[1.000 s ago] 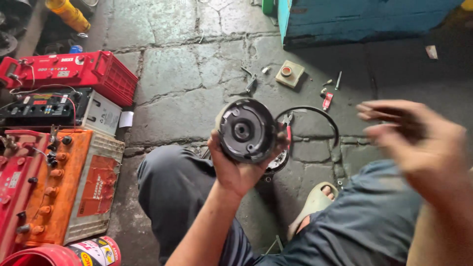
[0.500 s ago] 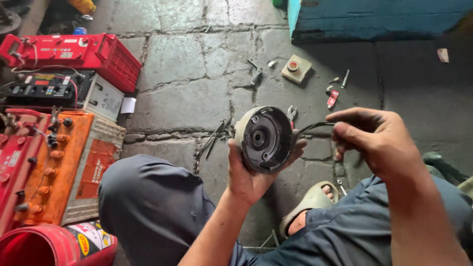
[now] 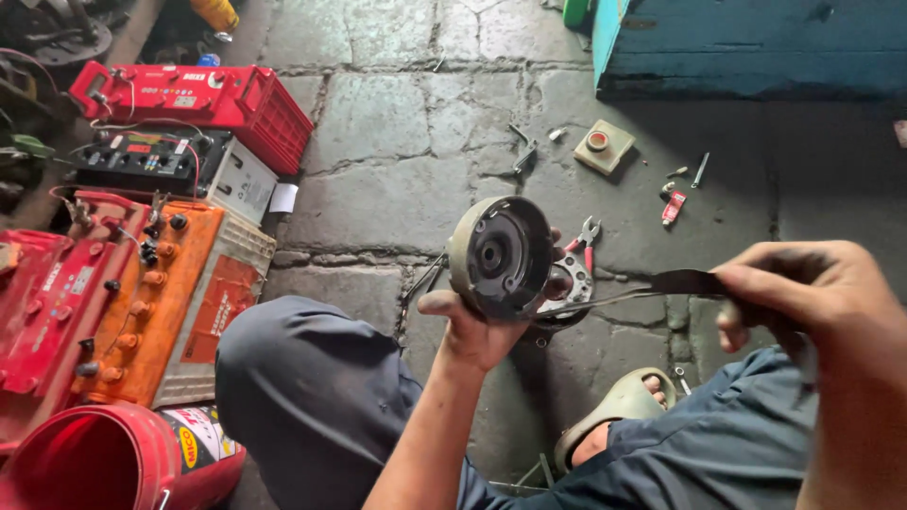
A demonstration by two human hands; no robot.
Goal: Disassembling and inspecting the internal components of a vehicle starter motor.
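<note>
My left hand (image 3: 477,331) holds up a round, grey metal pulley-like part (image 3: 499,255) from below, its dark hollow face turned toward the right. My right hand (image 3: 803,293) is shut on the black handle of a long, thin metal tool (image 3: 624,295). The tool's tips reach left to the lower right edge of the round part. I squat over a stone floor (image 3: 397,123), with my knee below the left hand. Behind the part, on the floor, lie a flat metal ring plate (image 3: 576,276) and red-handled pliers (image 3: 587,236).
Red (image 3: 189,94), black (image 3: 151,161) and orange (image 3: 170,302) batteries line the left side, with a red bucket (image 3: 94,463) at the bottom left. A blue box (image 3: 756,47) stands at the top right. A beige square piece (image 3: 603,146), small screws and a red tube (image 3: 672,208) lie near it. My sandalled foot (image 3: 614,411) is below.
My right hand has come in from the right with the thin tool and brought its tips to the round part. The left hand has turned the part's face more to the right.
</note>
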